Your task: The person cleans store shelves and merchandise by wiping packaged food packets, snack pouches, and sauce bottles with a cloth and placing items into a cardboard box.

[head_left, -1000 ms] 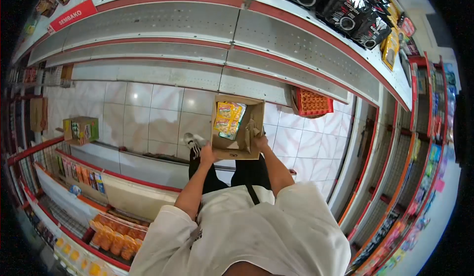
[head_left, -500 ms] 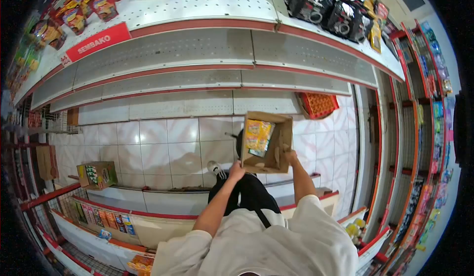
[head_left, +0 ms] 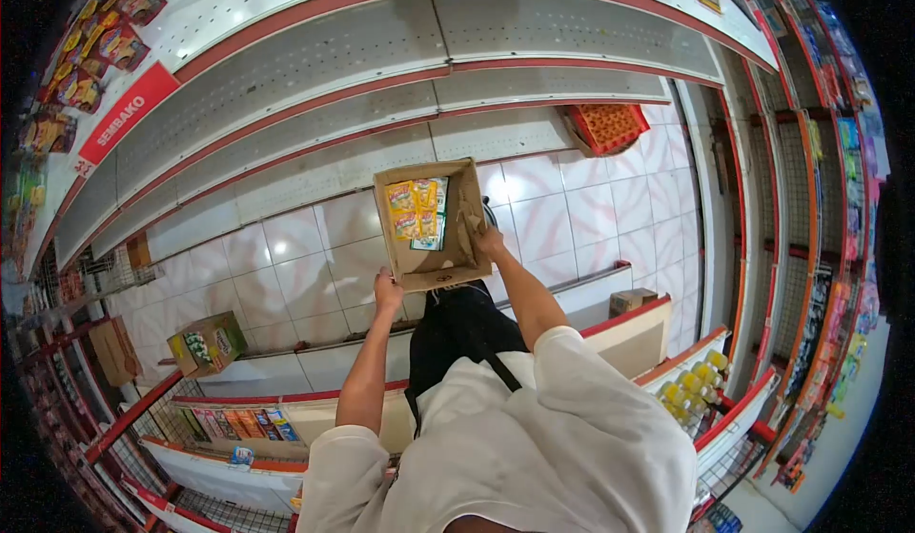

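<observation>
An open cardboard box is held in front of my legs, above the tiled floor. Inside it, yellow sachets lie in a small group, partly covering some green-and-white ones. My left hand is closed on the box's near left corner. On the opposite side, my right hand grips the right wall, its fingers partly hidden behind the cardboard.
White tiered shelving with red edges runs along the far side, with a red "SEMBAKO" sign. A red tray sits at its lower right. Another carton stands at left. Low shelves with yellow-capped bottles are close behind me.
The box has moved left in the view with both hands still on it, and its tilt has changed slightly. The shelving now appears slanted as my head and body have turned.
</observation>
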The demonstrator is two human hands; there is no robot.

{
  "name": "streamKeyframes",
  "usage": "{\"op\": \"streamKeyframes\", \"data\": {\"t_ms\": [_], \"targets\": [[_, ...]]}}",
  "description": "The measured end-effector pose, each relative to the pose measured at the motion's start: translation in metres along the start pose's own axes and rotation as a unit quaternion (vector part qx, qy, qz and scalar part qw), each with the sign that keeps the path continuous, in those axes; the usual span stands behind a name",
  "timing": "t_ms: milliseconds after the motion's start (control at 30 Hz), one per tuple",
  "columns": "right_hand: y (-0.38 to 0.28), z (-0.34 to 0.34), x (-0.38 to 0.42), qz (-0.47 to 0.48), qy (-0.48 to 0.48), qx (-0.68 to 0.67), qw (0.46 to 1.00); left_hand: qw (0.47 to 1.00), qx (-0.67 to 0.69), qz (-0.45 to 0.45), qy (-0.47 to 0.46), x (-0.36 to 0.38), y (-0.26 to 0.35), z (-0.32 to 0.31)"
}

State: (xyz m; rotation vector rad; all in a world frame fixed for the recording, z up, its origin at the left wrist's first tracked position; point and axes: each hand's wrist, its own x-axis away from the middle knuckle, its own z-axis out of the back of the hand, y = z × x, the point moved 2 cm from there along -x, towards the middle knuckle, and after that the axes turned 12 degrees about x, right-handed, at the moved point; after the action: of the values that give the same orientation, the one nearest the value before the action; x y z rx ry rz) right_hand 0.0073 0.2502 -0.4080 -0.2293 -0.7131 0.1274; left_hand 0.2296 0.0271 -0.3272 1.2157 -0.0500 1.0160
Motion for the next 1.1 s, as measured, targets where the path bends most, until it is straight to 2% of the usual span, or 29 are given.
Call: {"op": "streamKeyframes", "data": {"t_ms": [33,100,167,200,233,267,300,333,367,400,433,500,533,567,600,633,667,700,733,767,800,833,867,900,933,967,1033,1067,1100], "targets": [[0.000,0.013,0.007,0.007,0.001,0.008,1.000,1.000,0.000,-0.003,-0.007,-0.001,-0.014,-0.008],[-0.002,0.043,0.023,0.003,0.014,0.006,1.000,0.980,-0.034,-0.194,-0.027,-0.001,-0.028,-0.026],[0.011,0.052,0.030,0.008,0.031,-0.033,0.999,0.985,-0.023,-0.168,-0.043,0.017,0.005,-0.030],[0.042,0.010,-0.003,0.096,0.072,0.055,0.991,0.982,-0.121,-0.143,-0.034,0.001,-0.040,-0.047],[0.078,-0.039,-0.041,0.219,0.116,0.155,0.956,0.987,-0.081,-0.137,-0.031,0.011,-0.016,-0.047],[0.058,-0.006,-0.011,0.300,0.169,0.266,0.900,0.978,-0.054,-0.200,-0.031,0.012,-0.017,-0.051],[0.059,-0.034,-0.035,0.035,0.180,0.044,0.982,0.977,-0.066,-0.203,-0.024,0.013,-0.011,-0.055],[0.064,-0.026,-0.034,0.070,0.178,0.045,0.981,0.983,-0.099,-0.153,-0.021,0.014,-0.001,-0.060],[0.059,-0.005,-0.023,0.093,0.127,0.055,0.986,0.986,-0.135,-0.098,-0.018,0.016,0.005,-0.062],[0.051,0.016,-0.008,0.117,0.074,0.065,0.988,0.991,-0.121,-0.063,-0.010,0.016,0.008,-0.066],[0.046,0.030,-0.004,0.113,0.081,0.062,0.988,0.994,-0.107,-0.025,-0.001,0.017,0.009,-0.070],[0.038,0.054,-0.002,0.099,-0.050,0.182,0.977,0.995,-0.094,-0.040,0.000,0.017,0.014,-0.077],[0.021,0.099,0.009,0.124,-0.148,0.195,0.962,0.995,-0.084,-0.050,0.000,0.018,0.010,-0.076],[-0.007,0.178,0.028,0.148,-0.241,0.205,0.937,0.992,-0.108,-0.071,-0.006,0.014,-0.001,-0.078],[-0.015,0.237,0.034,0.234,-0.213,0.084,0.945,0.987,-0.130,-0.093,-0.010,0.006,-0.007,-0.084],[-0.016,0.302,0.046,0.319,-0.181,-0.036,0.929,0.986,-0.130,-0.101,-0.011,0.000,0.000,-0.088],[-0.025,0.399,0.082,0.305,-0.300,-0.252,0.868,0.991,-0.134,0.016,0.001,-0.004,0.003,-0.089],[-0.019,0.495,0.100,0.377,-0.289,-0.308,0.824,0.981,-0.137,0.136,0.014,-0.004,0.001,-0.089],[-0.010,0.582,0.109,0.372,-0.135,-0.235,0.888,0.981,-0.137,0.134,0.018,-0.002,-0.002,-0.087],[0.006,0.651,0.093,0.480,0.168,-0.055,0.859,0.980,-0.183,0.074,0.000,-0.003,-0.004,-0.086],[0.021,0.706,0.064,0.345,0.222,-0.272,0.870,0.974,-0.226,0.012,-0.018,-0.011,0.003,-0.091],[0.026,0.757,0.033,0.256,0.478,-0.185,0.819,0.975,-0.222,0.006,-0.013,-0.020,0.019,-0.097],[0.031,0.794,0.010,0.199,0.586,-0.059,0.783,0.974,-0.206,0.092,-0.006,-0.012,0.036,-0.092],[0.042,0.824,-0.035,0.153,0.615,0.044,0.772,0.965,-0.190,0.182,0.002,-0.004,0.046,-0.089],[0.057,0.841,-0.082,0.107,0.636,0.147,0.750,0.964,-0.188,0.185,0.005,-0.001,0.051,-0.091],[0.069,0.854,-0.115,0.113,0.634,0.147,0.750,0.961,-0.201,0.190,0.024,0.001,0.055,-0.093],[0.082,0.871,-0.162,0.050,0.457,0.156,0.874,0.957,-0.211,0.191,0.050,-0.004,0.046,-0.099],[0.072,0.873,-0.155,0.057,0.462,0.149,0.872,0.960,-0.248,0.115,0.051,-0.010,0.023,-0.101],[0.059,0.868,-0.139,-0.003,0.440,0.160,0.884,0.956,-0.285,0.039,0.053,-0.017,0.014,-0.099]]}}
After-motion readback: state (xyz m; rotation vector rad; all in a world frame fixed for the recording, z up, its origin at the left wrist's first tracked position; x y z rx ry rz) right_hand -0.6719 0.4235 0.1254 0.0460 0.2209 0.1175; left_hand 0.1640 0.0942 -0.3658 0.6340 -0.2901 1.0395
